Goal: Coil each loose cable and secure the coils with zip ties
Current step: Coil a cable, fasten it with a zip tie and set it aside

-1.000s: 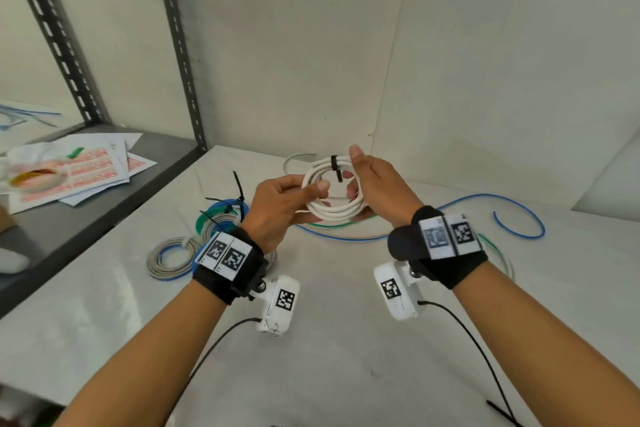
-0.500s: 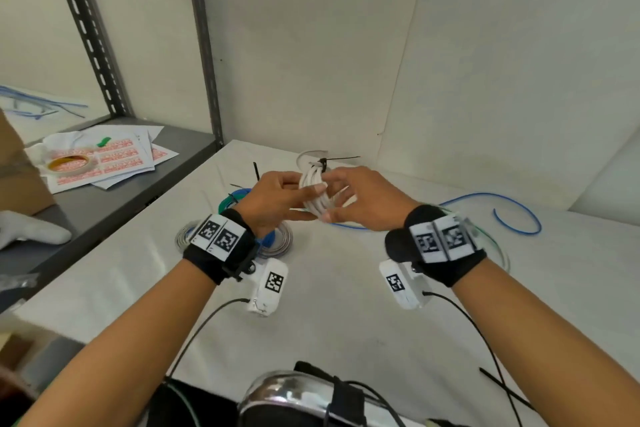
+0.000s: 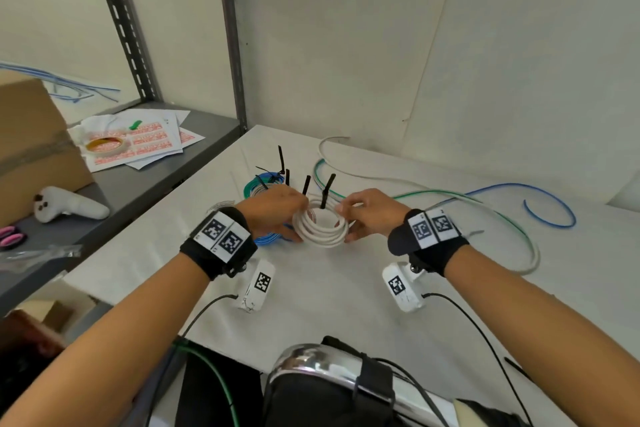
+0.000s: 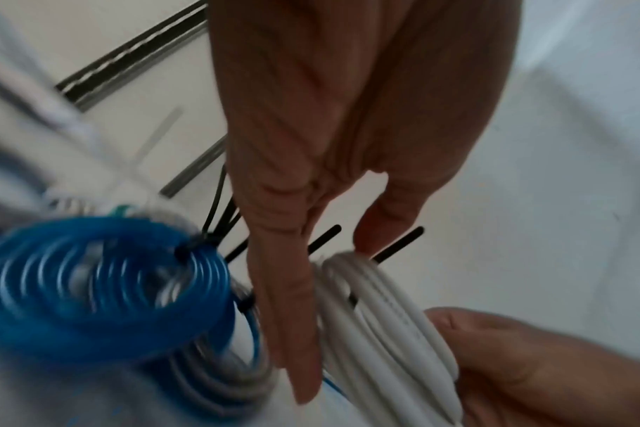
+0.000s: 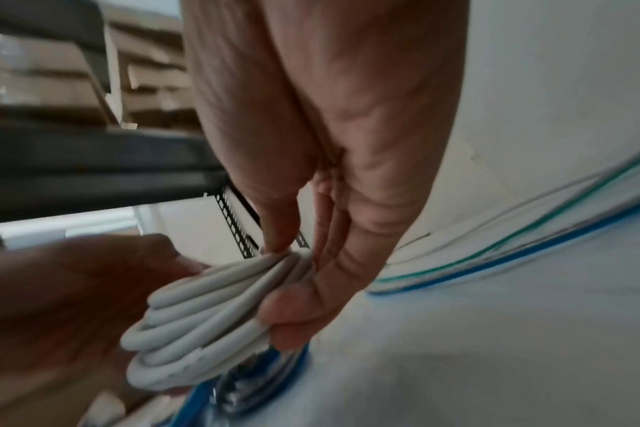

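Three views on one white coil

The white table [image 3: 339,305] is seen from above and behind by the head view, looking forward and down over both forearms. The white coil [image 4: 380,326] is seen at close range along the left hand [image 4: 347,144] by the left wrist view and, from the opposite side, along the right hand [image 5: 333,161] by the right wrist view; the coil is shared by all three.

White coil [image 3: 321,228], black zip ties [image 3: 327,191] upright, above table.
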